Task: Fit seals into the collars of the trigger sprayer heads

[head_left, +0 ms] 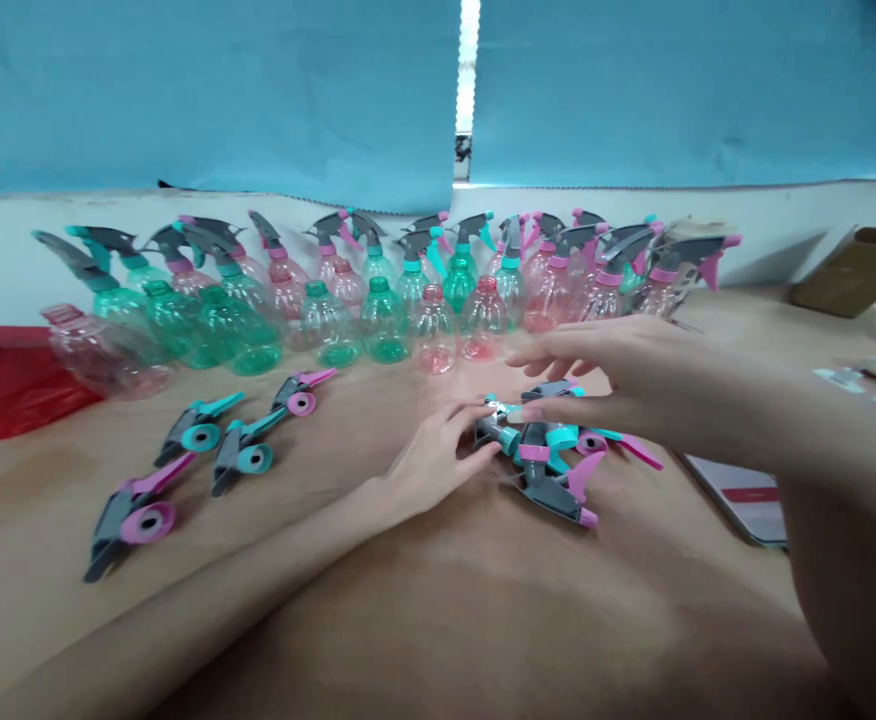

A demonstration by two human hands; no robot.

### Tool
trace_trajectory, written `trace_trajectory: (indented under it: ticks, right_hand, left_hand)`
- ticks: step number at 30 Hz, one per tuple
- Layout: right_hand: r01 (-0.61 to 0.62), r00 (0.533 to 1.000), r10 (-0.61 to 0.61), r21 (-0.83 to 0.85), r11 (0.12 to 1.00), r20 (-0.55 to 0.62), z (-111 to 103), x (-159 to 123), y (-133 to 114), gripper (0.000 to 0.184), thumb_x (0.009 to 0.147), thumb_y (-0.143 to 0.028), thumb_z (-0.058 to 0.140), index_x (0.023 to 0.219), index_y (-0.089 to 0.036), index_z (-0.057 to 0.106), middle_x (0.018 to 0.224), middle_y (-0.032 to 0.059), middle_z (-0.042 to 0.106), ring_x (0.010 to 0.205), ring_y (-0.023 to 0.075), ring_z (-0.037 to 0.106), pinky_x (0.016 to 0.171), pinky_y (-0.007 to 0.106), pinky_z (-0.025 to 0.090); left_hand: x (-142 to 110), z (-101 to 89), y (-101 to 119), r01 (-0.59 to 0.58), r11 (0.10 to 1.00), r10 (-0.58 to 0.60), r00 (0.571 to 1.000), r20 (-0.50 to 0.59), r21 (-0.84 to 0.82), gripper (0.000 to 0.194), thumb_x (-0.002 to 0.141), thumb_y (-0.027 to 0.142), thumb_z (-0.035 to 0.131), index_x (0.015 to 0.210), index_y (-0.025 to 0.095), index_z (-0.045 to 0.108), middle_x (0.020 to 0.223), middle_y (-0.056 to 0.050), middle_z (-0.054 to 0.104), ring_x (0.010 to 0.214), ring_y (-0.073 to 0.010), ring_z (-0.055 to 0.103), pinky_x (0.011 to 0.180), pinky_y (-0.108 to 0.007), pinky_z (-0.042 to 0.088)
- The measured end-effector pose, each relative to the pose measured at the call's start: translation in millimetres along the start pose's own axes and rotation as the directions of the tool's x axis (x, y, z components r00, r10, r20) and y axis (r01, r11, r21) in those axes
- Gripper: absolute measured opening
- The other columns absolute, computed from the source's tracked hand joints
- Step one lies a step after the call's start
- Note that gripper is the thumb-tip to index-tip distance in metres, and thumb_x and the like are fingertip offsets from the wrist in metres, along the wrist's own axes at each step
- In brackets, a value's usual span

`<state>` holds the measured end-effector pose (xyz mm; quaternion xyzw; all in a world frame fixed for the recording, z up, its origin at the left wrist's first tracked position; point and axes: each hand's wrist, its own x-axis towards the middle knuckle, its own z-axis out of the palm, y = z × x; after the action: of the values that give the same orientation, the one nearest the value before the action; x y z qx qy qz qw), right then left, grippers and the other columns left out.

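Note:
My left hand (pixel 434 458) pinches a grey and turquoise trigger spray head (pixel 494 430) between thumb and fingers, at the left edge of a small pile. Over the pile, my right hand (pixel 592 365) is slightly blurred; its fingers are stretched out, apart from the thumb, and hold nothing. The thumb tip is close to the turquoise nozzle, and I cannot tell if it touches. A grey and pink spray head (pixel 550 485) lies at the pile's front. Behind it are more heads with turquoise and pink collars, partly hidden by my right hand.
Several loose spray heads (pixel 239 455) lie on the left. Green open bottles (pixel 387 325) and pink open bottles (pixel 435 335) stand before a row of bottles with heads fitted. A red bag (pixel 10 385), a tilted pink bottle (pixel 100 350), a flat device (pixel 742 500) and a box (pixel 854 270) lie around.

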<state>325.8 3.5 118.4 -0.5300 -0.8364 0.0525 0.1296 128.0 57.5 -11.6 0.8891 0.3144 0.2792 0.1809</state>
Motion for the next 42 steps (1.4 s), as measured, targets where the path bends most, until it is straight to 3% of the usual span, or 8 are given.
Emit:
trace_trajectory:
  ticks: [7,14,17,23,27,32,36,42]
  right_hand:
    - [0.084,0.995,-0.074,0.174,0.981,-0.061,23,13,-30,0.012,0.083,-0.033,0.059,0.083,-0.023,0.067,0.076,-0.0022,0.067,0.069,0.0123,0.061,0.059,0.024,0.042]
    - [0.117,0.973,-0.167,0.284,0.952,0.162,69,22,-63,0.027,0.083,-0.043,0.057,0.07,-0.02,0.057,0.066,-0.0025,0.06,0.059,0.0106,0.052,0.054,0.024,0.035]
    - [0.089,0.946,-0.174,0.296,0.951,0.273,81,31,-82,0.026,0.085,-0.041,0.054,0.071,-0.02,0.054,0.064,-0.0034,0.057,0.057,0.0099,0.048,0.051,0.024,0.031]
    - [0.121,0.912,-0.253,0.379,0.918,0.322,96,55,-115,0.025,0.085,-0.041,0.054,0.072,-0.02,0.048,0.067,-0.0052,0.054,0.059,0.0091,0.045,0.051,0.022,0.029]
    - [0.146,0.915,-0.282,0.416,0.898,0.289,107,65,-124,0.027,0.085,-0.045,0.054,0.074,-0.021,0.047,0.07,-0.0046,0.055,0.061,0.0099,0.046,0.053,0.023,0.03]
    - [0.127,0.936,-0.268,0.492,0.861,0.229,106,66,-126,0.019,0.085,-0.037,0.056,0.079,-0.021,0.048,0.074,-0.0041,0.058,0.063,0.0093,0.05,0.055,0.021,0.035]
    - [0.231,0.93,-0.338,0.48,0.846,0.148,92,58,-123,0.004,0.086,-0.022,0.054,0.083,-0.02,0.056,0.08,-0.0034,0.062,0.066,0.0087,0.054,0.061,0.022,0.039]
    - [0.366,0.892,-0.436,0.375,0.852,0.122,79,44,-98,0.007,0.087,-0.017,0.054,0.081,-0.02,0.058,0.077,-0.0048,0.06,0.066,0.0084,0.053,0.06,0.022,0.036]
  left_hand:
    - [-54,-52.5,-7,0.027,0.997,-0.027,1.0,0.004,0.071,0.021,0.091,0.018,0.048,0.108,0.02,0.058,0.11,-0.006,0.059,0.102,-0.0199,0.058,0.09,-0.038,0.047]
    - [-133,-131.4,-68,0.047,0.948,-0.009,0.992,-0.122,0.316,0.019,0.087,0.023,0.056,0.104,0.025,0.062,0.099,-0.002,0.063,0.092,-0.0214,0.058,0.081,-0.035,0.049]
    - [-153,-146.9,-90,0.101,0.932,-0.041,0.983,-0.177,0.347,0.029,0.089,0.024,0.053,0.117,0.025,0.057,0.114,-0.003,0.058,0.106,-0.0249,0.053,0.096,-0.043,0.042]
    - [-153,-149.8,-107,0.121,0.853,-0.095,0.993,-0.076,0.508,0.038,0.085,0.037,0.058,0.122,0.026,0.056,0.129,-0.008,0.048,0.124,-0.0368,0.038,0.1,-0.059,0.03]
    - [-148,-146.3,-103,0.103,0.823,-0.096,0.994,-0.042,0.559,0.026,0.085,0.036,0.059,0.107,0.023,0.061,0.128,-0.011,0.049,0.121,-0.0358,0.041,0.098,-0.059,0.031]
    - [-151,-134.0,-59,0.023,0.917,0.007,0.997,-0.075,0.398,0.026,0.091,0.027,0.052,0.115,0.019,0.052,0.115,-0.008,0.061,0.107,-0.0246,0.051,0.091,-0.041,0.04]
    - [-151,-120.2,-18,-0.054,0.978,0.069,0.995,-0.07,0.2,0.025,0.09,0.026,0.054,0.113,0.019,0.051,0.106,-0.004,0.063,0.104,-0.0207,0.051,0.089,-0.033,0.039]
    - [-131,-92.9,-5,-0.032,0.999,0.032,0.999,0.001,-0.003,0.021,0.089,0.024,0.056,0.11,0.019,0.051,0.098,-0.001,0.06,0.097,-0.018,0.048,0.086,-0.029,0.036]
